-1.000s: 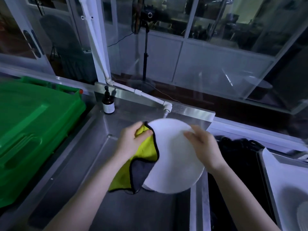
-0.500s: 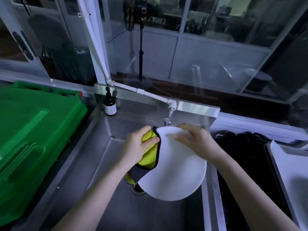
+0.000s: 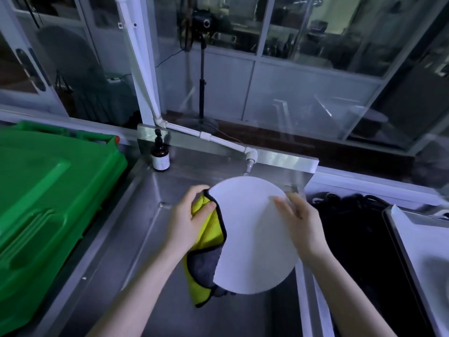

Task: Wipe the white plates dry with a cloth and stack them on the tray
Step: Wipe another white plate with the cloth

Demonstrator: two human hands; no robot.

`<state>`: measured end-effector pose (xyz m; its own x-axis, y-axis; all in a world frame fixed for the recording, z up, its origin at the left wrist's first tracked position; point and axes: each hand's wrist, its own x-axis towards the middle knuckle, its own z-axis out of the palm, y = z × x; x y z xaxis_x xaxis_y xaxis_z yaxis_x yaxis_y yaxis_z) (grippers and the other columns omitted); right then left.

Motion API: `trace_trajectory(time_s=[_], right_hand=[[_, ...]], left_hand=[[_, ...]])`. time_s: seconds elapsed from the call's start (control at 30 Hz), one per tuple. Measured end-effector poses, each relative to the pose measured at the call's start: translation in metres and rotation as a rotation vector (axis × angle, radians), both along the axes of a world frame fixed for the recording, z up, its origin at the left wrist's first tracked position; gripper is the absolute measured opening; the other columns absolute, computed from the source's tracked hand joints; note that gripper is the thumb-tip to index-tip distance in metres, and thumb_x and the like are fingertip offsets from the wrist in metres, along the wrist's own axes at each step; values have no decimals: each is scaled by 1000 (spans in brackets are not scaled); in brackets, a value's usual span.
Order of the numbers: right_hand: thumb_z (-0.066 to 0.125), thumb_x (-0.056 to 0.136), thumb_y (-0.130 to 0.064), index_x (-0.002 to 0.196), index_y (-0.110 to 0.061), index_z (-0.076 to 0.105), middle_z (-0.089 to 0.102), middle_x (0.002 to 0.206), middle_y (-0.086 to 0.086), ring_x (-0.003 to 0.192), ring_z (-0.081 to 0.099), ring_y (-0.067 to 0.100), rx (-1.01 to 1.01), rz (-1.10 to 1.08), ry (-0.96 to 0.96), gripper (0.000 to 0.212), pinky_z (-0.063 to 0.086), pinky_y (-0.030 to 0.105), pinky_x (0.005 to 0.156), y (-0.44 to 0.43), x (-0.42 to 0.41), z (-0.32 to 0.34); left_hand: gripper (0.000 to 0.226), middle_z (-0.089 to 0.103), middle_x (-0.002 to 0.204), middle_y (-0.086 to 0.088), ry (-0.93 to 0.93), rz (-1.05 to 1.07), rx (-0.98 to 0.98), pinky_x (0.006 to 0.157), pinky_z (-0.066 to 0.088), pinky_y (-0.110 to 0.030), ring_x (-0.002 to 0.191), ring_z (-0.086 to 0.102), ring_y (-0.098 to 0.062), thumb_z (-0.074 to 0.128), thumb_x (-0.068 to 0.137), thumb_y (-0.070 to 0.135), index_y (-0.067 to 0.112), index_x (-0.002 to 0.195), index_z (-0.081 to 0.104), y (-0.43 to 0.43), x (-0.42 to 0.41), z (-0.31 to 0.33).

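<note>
White plate was held tilted over the sink, left hand clamping the yellow cloth to its left rim, right hand pinching the right rim. Looked mid-wipe; stacking on the tray not done yet.

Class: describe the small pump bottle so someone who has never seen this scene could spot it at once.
Start at the steel sink. On its back left corner, beside the green bin, stands the pump bottle. Nothing else there is dark with a pale label.
</note>
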<state>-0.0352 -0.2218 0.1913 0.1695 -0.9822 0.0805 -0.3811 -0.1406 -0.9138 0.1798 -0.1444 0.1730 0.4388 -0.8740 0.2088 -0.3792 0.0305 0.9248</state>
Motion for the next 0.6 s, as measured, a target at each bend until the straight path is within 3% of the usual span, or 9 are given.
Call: trace_trajectory(time_s=[0.1, 0.2, 0.3, 0.4, 0.47, 0.53, 0.6], right_hand=[[64, 95, -32, 82, -13, 64, 58, 70, -1, 67, 46, 6, -72, 246, 206, 23, 37, 22, 61, 2, 7, 11], [65, 94, -33, 82, -6, 62, 59, 78, 12, 68, 45, 7, -120, 323, 258, 29, 37, 27, 61, 6, 13, 21], [67, 92, -31, 85, -11, 69, 64, 75, 3, 70, 51, 7, -89, 156, 114, 21, 41, 29, 64, 3, 7, 26], [65, 90, -32, 75, -12, 64, 48, 62, 0, 62, 41, 10, 37, -228, -233, 25, 34, 33, 60, 13, 14, 13], [56, 93, -35, 77, -25, 64, 49, 65, 3, 61, 40, 7, 97, -470, -356, 20, 35, 33, 59, 29, 29, -4], [52, 95, -38, 80, -34, 60, 56, 74, -5, 72, 50, 13, 157, -514, -360, 18, 40, 32, 65, 44, 38, -21], [58, 94, -38, 88, -27, 56, 61, 85, -1, 80, 56, 20, 222, -370, -341, 12, 43, 35, 70, 47, 31, -28]], left_hand=[[27, 66, 93, 22, -127, -197, 27, 75, 36, -1, 86, 55, 20, 75, 84, 13, 20, 107, 66, -5, 0, 12], [29, 68, 102, 19, -169, -351, 68, 82, 35, -1, 97, 56, 18, 75, 84, 15, 23, 110, 67, -11, 0, 22], [31, 69, 112, 16, -53, -250, 2, 90, 38, -5, 106, 57, 12, 72, 87, 13, 25, 115, 66, -13, 5, 22], [34, 66, 114, 19, 173, 99, -63, 88, 39, -3, 105, 55, 17, 68, 91, 14, 27, 122, 62, -6, -11, 6], [41, 57, 115, 32, 237, 248, -95, 81, 34, 6, 103, 47, 28, 64, 93, 15, 32, 130, 56, -1, -28, -5], [48, 50, 116, 40, 238, 251, -119, 79, 30, 9, 103, 42, 34, 64, 94, 14, 36, 135, 53, 1, -29, -14], [49, 55, 119, 36, 249, 199, -121, 82, 33, 7, 106, 48, 28, 65, 93, 11, 35, 134, 55, 2, -16, -18]])
